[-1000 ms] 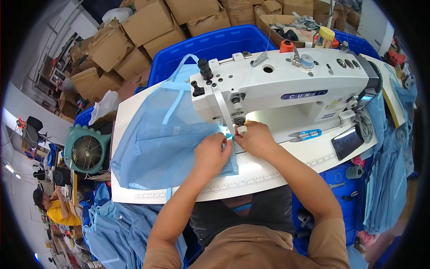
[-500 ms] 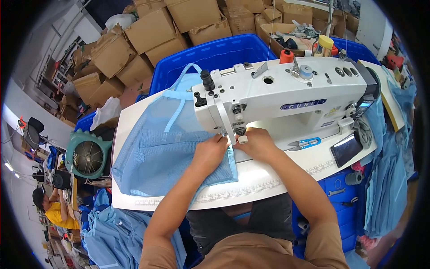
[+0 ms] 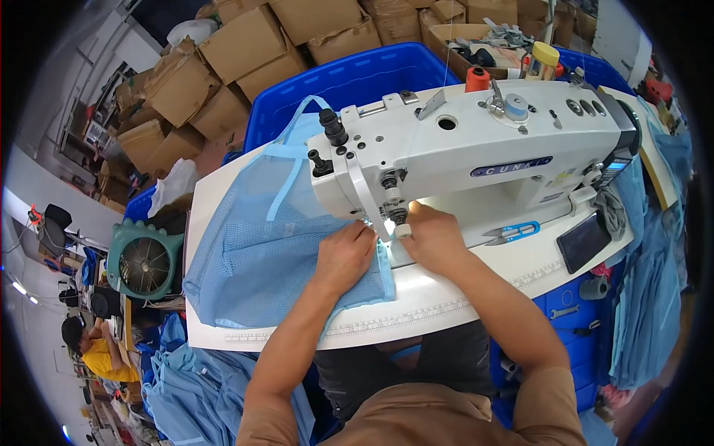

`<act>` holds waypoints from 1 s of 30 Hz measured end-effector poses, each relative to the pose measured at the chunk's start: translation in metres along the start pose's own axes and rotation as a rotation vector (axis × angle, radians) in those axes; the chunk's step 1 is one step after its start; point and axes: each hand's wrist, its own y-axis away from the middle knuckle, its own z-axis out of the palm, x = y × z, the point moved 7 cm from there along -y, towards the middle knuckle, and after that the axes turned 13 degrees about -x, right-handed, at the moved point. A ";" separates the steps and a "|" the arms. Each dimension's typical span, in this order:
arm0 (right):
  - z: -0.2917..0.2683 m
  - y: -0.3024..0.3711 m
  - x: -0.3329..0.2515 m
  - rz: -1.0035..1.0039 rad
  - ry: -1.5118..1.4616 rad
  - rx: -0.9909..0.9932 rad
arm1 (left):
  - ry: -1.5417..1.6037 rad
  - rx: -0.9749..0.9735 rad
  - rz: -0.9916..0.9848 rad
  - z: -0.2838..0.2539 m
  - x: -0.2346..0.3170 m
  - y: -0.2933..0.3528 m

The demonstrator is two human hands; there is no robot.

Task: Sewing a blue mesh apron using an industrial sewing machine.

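A white sewing machine (image 3: 439,149) stands on a white table, its lamp lit by the needle. Light blue mesh fabric (image 3: 253,267) with straps and a pale blue bound edge is spread left of the needle. My left hand (image 3: 346,256) rests on this fabric beside the presser foot, its fingers pinched on the bound edge. On the other side of the needle is my right hand (image 3: 437,238), fingers curled and closed behind the presser's round knob (image 3: 403,230). What its fingertips hold is hidden. The needle and stitching point are largely covered by the hands and machine head.
Blue-handled thread snips (image 3: 517,233) and a phone (image 3: 584,241) lie on the right of the table. A printed ruler strip (image 3: 416,313) follows its front edge. Blue bins (image 3: 357,74) stand behind, a green fan (image 3: 145,260) at left, and piled blue fabric (image 3: 197,379) below.
The view has shifted slightly. My right hand has edged a little to the right, away from the presser foot. My left hand stays on the mesh fabric with hardly any movement.
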 end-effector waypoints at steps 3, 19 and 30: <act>-0.002 0.000 0.004 -0.043 -0.026 0.019 | 0.025 -0.008 -0.034 -0.003 0.002 0.000; 0.012 -0.008 -0.004 0.001 -0.096 -0.012 | 0.223 -0.050 -0.148 0.001 -0.016 0.003; -0.002 -0.004 -0.007 -0.019 -0.052 -0.008 | 0.342 -0.062 -0.109 -0.005 -0.019 0.005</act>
